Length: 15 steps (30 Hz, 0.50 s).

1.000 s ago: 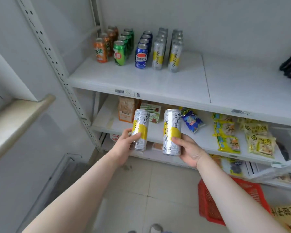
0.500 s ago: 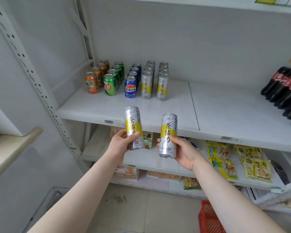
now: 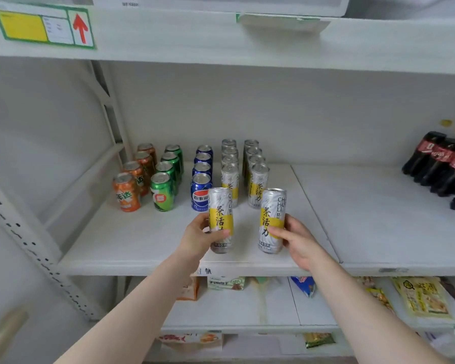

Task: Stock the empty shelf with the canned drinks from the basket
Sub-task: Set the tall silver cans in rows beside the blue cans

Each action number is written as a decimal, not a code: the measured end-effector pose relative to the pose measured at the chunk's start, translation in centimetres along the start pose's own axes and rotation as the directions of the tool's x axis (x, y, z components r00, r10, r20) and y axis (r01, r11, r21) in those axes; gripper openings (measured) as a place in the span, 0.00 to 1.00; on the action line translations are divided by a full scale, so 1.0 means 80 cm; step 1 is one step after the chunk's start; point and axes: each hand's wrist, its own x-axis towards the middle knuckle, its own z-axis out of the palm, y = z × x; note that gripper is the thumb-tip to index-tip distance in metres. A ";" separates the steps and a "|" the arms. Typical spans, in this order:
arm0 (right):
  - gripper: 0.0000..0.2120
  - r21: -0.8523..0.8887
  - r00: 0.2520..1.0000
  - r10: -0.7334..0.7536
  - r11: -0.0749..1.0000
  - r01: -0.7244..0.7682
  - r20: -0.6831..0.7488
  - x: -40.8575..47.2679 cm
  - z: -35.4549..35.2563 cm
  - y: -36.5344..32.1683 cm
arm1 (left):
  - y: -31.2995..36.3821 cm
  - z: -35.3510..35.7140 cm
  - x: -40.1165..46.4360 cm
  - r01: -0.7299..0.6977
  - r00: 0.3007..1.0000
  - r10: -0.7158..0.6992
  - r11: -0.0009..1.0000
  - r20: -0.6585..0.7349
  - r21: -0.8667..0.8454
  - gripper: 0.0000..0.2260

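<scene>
Head view: left hand (image 3: 197,239) and right hand (image 3: 298,240) each grip one tall can, left can (image 3: 220,219) and right can (image 3: 272,219), at mid-body, fingers curled around it, above the shelf (image 3: 142,243) front, 6 o'clock of the matching rows (image 3: 243,172). The cans look rigid, smooth and probably full and weighty; a mid-body grip suits them.

We note two silver cans (image 3: 220,220) banded yellow in grip; beyond them, orange cans (image 3: 127,191), green cans (image 3: 163,191) and blue cans (image 3: 200,191) on a white shelf (image 3: 132,243).
</scene>
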 end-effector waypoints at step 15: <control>0.26 -0.156 0.996 -0.084 0.984 0.083 -0.001 0.109 -0.036 0.024 | -0.042 0.041 0.103 -0.085 0.985 0.111 0.979 -0.134 0.185 0.27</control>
